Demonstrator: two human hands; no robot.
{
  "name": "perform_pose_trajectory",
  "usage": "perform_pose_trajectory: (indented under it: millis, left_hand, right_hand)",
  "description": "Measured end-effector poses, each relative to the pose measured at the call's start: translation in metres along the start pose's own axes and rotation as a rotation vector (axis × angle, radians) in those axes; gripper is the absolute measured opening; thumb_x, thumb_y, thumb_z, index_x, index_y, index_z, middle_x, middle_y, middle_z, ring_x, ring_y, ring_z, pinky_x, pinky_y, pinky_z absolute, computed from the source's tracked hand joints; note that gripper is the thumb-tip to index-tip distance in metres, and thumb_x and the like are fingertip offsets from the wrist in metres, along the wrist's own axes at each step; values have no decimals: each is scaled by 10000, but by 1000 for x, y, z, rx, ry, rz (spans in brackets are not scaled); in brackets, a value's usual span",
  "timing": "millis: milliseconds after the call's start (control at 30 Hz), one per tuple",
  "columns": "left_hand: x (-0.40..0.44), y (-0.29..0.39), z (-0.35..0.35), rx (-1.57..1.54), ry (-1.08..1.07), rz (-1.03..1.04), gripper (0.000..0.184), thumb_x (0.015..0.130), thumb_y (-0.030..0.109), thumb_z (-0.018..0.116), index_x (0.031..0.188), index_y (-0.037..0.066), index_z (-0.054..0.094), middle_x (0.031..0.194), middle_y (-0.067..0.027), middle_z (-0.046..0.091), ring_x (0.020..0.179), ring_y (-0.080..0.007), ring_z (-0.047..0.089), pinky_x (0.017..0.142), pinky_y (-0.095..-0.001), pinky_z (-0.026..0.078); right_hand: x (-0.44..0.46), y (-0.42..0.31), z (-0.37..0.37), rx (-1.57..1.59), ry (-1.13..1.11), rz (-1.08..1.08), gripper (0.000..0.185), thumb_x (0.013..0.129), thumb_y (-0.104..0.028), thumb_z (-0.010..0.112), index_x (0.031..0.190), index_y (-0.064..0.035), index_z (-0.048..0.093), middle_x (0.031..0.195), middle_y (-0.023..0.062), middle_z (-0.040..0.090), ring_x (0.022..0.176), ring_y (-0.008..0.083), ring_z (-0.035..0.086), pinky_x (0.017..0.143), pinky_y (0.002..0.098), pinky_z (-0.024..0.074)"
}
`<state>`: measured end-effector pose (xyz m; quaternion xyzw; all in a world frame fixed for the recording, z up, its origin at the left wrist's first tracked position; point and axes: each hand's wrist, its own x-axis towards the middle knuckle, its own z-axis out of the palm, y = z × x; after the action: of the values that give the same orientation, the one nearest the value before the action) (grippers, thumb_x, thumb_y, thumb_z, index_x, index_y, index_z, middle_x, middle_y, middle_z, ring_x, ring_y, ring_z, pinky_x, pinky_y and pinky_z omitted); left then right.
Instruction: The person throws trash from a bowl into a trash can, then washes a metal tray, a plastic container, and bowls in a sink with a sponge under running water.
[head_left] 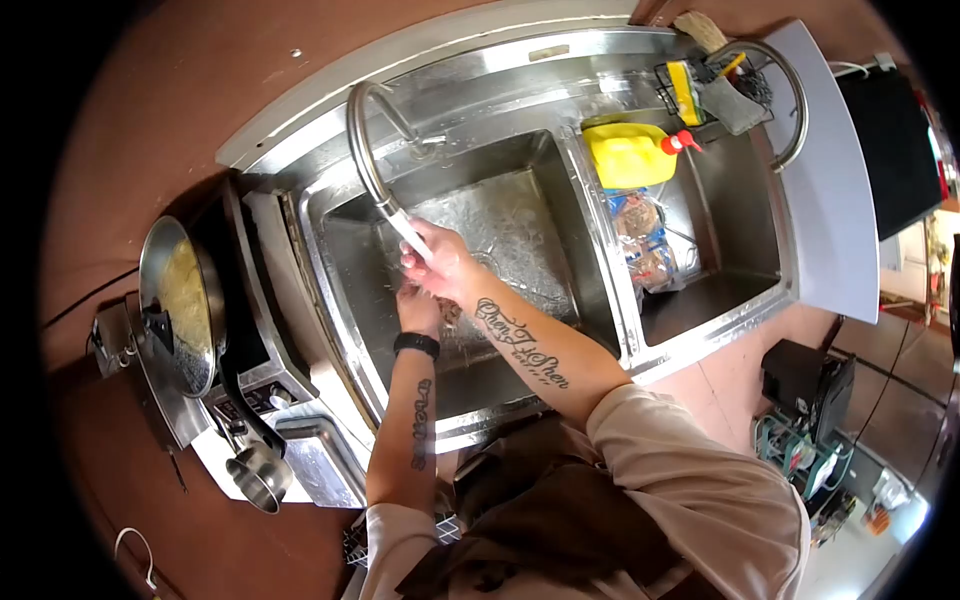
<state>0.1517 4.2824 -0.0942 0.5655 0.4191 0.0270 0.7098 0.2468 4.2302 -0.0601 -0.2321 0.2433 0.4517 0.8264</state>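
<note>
A curved metal faucet [365, 150] with a white spray head [408, 234] reaches over the left basin of a steel sink [515, 215]. My right hand [445, 262] is at the spray head, fingers curled around its lower end. Just below it, under the falling water, is my left hand [418, 308], with a black band on the wrist. Its fingers are partly hidden by my right hand and the splashing. Something small and brown [449, 312] shows beside my left hand; I cannot make out what it is. Water lies on the basin floor.
The right basin holds a yellow jug [630, 155] with a red top and plastic-wrapped packets [640, 235]. A wire caddy with a sponge [684, 92] is behind it. At the left are a lidded pan [185, 300], a small metal pot [260, 478] and a metal tray [318, 462].
</note>
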Motion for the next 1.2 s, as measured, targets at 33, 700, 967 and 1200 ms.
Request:
perform_pose_trajectory:
  millis: [33, 700, 967, 1200]
  left_hand:
    - [0, -4, -4, -31, 25, 13, 262, 930, 21, 548, 1184, -17, 597, 1124, -97, 660, 1009, -162, 627, 846, -293, 510]
    - [-31, 1, 5, 703, -159, 486, 305, 958, 86, 559, 1243, -20, 569, 1026, -155, 697, 935, -213, 655, 808, -344, 499]
    - [-66, -13, -7, 1074, -499, 744, 448, 935, 259, 595, 1334, 63, 540, 1184, -203, 641, 1115, -368, 595, 1004, -479, 421]
    - [-49, -62, -85, 634, -71, 334, 697, 871, 121, 674, 1481, 70, 340, 1420, -202, 475, 1282, -329, 503, 1093, -452, 379]
  right_hand:
    - [-2, 2, 0, 77, 30, 2, 158, 984, -220, 557, 879, -102, 568, 672, 17, 496, 543, 145, 474, 462, 273, 387]
    - [-42, -28, -18, -1691, 295, -81, 714, 850, -382, 583, 1404, 34, 412, 1315, 295, 536, 1199, 426, 556, 1003, 438, 458]
    - [-54, -20, -111, -787, 241, -414, 460, 818, -124, 558, 1246, 44, 584, 1139, 240, 665, 1013, 287, 660, 887, 371, 503]
    - [-68, 18, -145, -1062, 250, -294, 316, 852, -109, 582, 1137, 2, 664, 955, 149, 716, 842, 198, 654, 782, 330, 513]
